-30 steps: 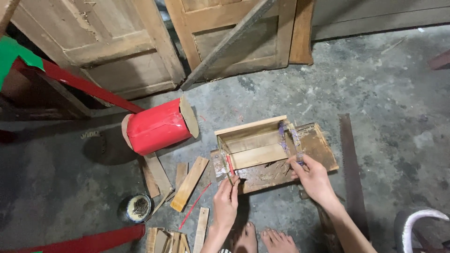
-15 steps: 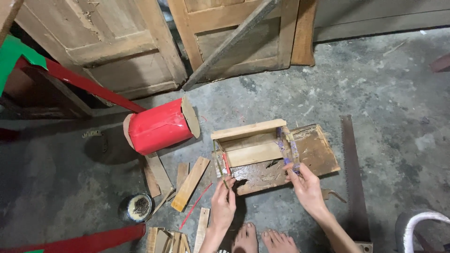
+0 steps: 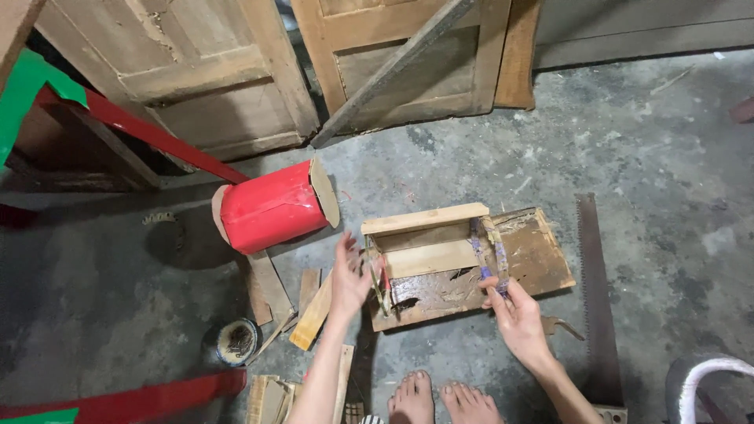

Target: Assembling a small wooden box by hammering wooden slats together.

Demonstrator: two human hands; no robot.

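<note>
A small open wooden box (image 3: 428,239) lies on a worn, chipped board (image 3: 542,263) on the concrete floor. A purple and yellow strap (image 3: 488,239) wraps the box's right end, and a red and yellow strap (image 3: 383,284) wraps its left end. My right hand (image 3: 514,314) pinches the lower end of the purple strap at the board's front edge. My left hand (image 3: 349,275) hovers blurred beside the box's left end, fingers spread, holding nothing. My bare feet (image 3: 440,396) stand just below the board.
A red cylinder (image 3: 271,206) with cardboard ends lies left of the box. Wood scraps (image 3: 314,310) and a small tin of nails (image 3: 236,341) sit at lower left. A handsaw (image 3: 597,290) lies to the right. Old wooden doors (image 3: 212,86) lean behind.
My left hand has lifted from the board's front edge up and left to the box's left end. My right hand slid slightly down along the purple strap.
</note>
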